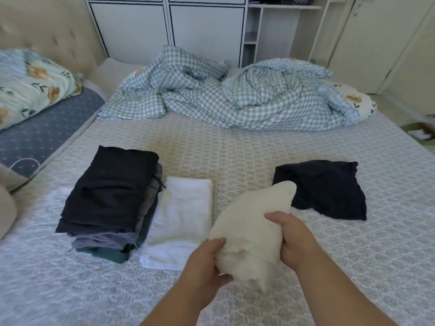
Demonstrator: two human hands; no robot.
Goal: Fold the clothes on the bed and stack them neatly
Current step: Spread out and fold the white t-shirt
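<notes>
A cream white garment (pixel 253 222) is bunched up and lifted above the bed (pixel 235 147). My left hand (pixel 207 262) grips its lower left edge and my right hand (pixel 290 236) grips its right side. To the left lies a folded white cloth (pixel 181 220) flat on the bed. Further left stands a stack of folded dark clothes (pixel 110 201), with a navy piece on top and grey and green ones beneath. A loose dark navy garment (pixel 327 189) lies unfolded to the right.
A crumpled blue checked duvet (pixel 226 95) fills the far side of the bed. A floral pillow (pixel 30 83) on a blue dotted cushion (pixel 47 135) sits at the left. White wardrobe doors (pixel 164 24) and shelves stand behind.
</notes>
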